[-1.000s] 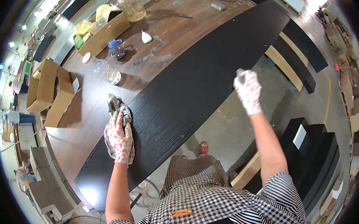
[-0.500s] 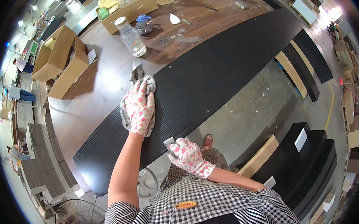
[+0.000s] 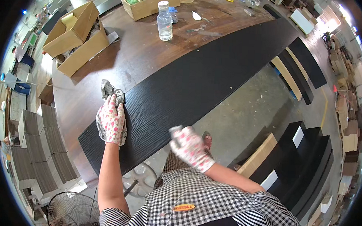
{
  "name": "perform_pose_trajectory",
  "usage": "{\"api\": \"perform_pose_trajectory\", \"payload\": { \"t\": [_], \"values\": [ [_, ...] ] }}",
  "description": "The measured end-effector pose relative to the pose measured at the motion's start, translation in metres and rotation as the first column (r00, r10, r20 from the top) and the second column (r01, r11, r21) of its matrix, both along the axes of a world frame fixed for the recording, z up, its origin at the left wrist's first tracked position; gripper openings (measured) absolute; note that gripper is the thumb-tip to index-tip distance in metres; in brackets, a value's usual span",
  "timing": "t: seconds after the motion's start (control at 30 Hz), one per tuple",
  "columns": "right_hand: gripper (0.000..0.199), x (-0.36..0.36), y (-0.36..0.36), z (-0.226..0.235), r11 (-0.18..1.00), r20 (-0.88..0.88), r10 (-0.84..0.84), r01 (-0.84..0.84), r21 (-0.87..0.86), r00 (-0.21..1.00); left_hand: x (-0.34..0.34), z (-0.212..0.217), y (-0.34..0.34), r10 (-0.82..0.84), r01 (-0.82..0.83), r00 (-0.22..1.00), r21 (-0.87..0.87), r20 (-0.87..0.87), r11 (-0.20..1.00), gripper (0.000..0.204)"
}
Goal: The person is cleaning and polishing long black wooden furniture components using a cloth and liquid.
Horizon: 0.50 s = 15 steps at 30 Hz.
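Note:
A long black wood-grain board [image 3: 198, 77] lies along the near side of the brown table. My left hand [image 3: 111, 122], in a white glove with a pink pattern, holds a crumpled grey rag [image 3: 118, 95] against the board's far edge, close to its left end. The rag bunches past the fingertips and spreads under the palm. At the board's near edge, my right hand [image 3: 190, 147], gloved alike, is closed round a small grey block [image 3: 175, 131]. Motion smears that hand, and I cannot tell whether the block touches the board.
A clear bottle [image 3: 165, 25] with a white cap stands beyond the board. Cardboard boxes [image 3: 80, 52] sit at the table's far left, another box [image 3: 143, 8] at the back. Black boards [image 3: 295, 170] are stacked on the right; a fan [image 3: 69, 211] stands at lower left.
My left hand and the rag have slid left along the board toward its left end. My right hand has shifted slightly with the grey block still in it. The view has turned a little.

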State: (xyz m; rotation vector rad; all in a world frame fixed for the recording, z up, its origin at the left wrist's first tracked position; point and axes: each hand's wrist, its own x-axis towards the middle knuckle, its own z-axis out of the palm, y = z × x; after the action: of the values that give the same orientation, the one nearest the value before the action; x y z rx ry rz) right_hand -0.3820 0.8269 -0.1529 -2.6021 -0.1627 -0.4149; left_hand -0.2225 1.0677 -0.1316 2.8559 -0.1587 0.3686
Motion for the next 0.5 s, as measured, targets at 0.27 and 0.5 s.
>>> {"api": "perform_pose_trajectory", "payload": {
  "t": [0.27,0.5],
  "values": [
    [0.025,0.036,-0.113,0.005,0.933,0.021,-0.359,0.359,-0.008,0.933,-0.005,0.011,-0.006,0.035,-0.035,0.998,0.003,-0.043,0.999,0.044],
    [0.022,0.035,-0.084,0.007,0.963,0.009,-0.238,0.237,-0.129,0.971,-0.003,0.009,-0.004,0.020,-0.021,1.000,-0.040,-0.012,0.999,0.041]
  ]
}}
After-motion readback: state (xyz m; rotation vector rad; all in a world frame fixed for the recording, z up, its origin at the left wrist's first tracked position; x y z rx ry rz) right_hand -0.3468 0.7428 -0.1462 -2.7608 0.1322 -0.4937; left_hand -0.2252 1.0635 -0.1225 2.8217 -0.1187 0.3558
